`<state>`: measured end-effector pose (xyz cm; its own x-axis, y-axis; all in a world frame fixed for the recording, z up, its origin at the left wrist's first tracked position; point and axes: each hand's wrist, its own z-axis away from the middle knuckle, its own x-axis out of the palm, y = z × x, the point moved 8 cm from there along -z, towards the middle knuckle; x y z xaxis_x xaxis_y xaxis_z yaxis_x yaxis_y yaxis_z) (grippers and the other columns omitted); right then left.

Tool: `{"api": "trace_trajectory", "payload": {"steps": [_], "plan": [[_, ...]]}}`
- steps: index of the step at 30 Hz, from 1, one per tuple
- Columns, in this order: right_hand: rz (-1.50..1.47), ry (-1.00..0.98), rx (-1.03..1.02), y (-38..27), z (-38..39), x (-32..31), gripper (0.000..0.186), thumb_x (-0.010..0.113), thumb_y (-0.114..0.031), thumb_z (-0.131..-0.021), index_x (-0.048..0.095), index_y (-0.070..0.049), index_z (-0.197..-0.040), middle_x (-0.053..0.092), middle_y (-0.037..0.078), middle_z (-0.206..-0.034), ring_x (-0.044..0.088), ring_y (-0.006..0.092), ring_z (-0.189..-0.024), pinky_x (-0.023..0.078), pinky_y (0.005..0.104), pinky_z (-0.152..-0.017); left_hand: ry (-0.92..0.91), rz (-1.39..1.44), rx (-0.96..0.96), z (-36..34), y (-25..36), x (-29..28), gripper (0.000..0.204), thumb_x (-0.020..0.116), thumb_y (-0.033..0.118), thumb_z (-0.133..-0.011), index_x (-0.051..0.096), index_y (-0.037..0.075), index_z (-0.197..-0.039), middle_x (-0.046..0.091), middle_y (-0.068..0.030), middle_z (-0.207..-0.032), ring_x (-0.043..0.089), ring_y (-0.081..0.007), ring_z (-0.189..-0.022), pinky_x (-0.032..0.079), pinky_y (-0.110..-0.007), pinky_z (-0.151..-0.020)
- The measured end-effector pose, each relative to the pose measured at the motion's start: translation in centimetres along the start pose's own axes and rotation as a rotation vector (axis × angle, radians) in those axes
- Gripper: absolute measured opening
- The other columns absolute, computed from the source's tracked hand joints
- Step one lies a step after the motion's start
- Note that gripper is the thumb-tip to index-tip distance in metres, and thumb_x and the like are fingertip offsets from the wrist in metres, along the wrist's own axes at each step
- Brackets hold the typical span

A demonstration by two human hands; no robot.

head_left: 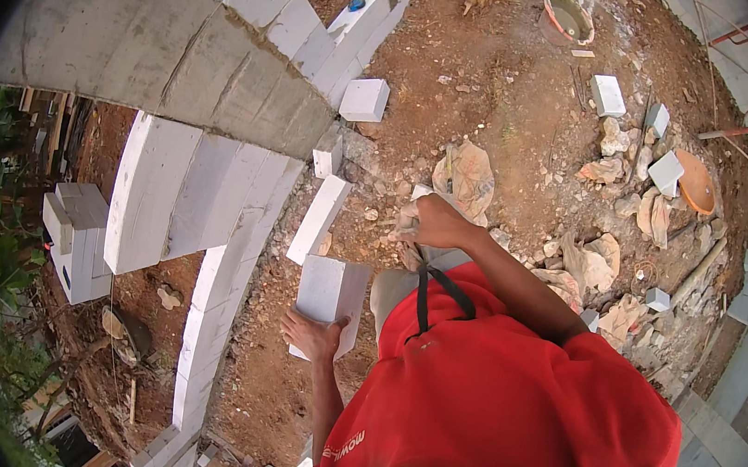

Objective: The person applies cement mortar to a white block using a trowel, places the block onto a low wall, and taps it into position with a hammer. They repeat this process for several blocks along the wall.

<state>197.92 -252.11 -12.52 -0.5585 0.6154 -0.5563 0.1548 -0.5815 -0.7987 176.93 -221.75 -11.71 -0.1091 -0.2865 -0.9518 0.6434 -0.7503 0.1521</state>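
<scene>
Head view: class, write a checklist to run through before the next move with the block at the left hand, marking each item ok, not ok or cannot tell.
1. Left hand on the block: ok, touching it.
2. Right hand on the block: not ok, apart from it.
3. Right hand empty: cannot tell, its grip is partly hidden.
4. Cords clear of the block: ok, hanging apart from it.
5. Ground smooth: not ok, uneven, with stones strewn about.
6. Block's underside sound: cannot tell, out of sight.
</scene>
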Motion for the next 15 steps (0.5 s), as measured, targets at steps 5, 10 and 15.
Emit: {"api": "trace_trajectory", "payload": {"steps": [5,10,15], "plan": [[0.011,0.281,0.552,13.1,3.2,-7.7,0.045,0.081,-0.035,-0.078,0.068,0.007,-0.085,0.068,0.031,-0.087,0.068,0.0444,-0.085,0.054,0.0466,-0.078,-0.125,-0.159,-0.119,-5.8,0.5,2.6,0.120,0.100,0.050,-0.046,0.041,0.001,-0.138,0.048,-0.0183,-0.137,0.040,-0.0395,-0.136,0.030,-0.054,-0.118],[-0.186,0.575,0.816,28.0,6.5,-10.9,0.024,0.068,-0.015,-0.074,0.071,0.007,-0.082,0.071,0.031,-0.089,0.072,0.0438,-0.092,0.056,0.0467,-0.081,-0.227,-0.185,-0.150,-12.1,6.4,4.2,0.134,0.102,0.049,-0.042,0.033,-0.002,-0.144,0.037,-0.0248,-0.155,0.027,-0.0431,-0.149,0.020,-0.055,-0.126],[-0.226,0.787,0.861,33.3,0.1,-13.9,0.009,0.064,-0.004,-0.069,0.069,0.000,-0.075,0.073,0.022,-0.080,0.074,0.0367,-0.087,0.056,0.0435,-0.077,-0.164,-0.225,-0.123,-19.2,14.4,4.2,0.136,0.103,0.051,-0.040,0.033,-0.004,-0.143,0.042,-0.0252,-0.147,0.032,-0.0427,-0.144,0.025,-0.055,-0.122]]}}
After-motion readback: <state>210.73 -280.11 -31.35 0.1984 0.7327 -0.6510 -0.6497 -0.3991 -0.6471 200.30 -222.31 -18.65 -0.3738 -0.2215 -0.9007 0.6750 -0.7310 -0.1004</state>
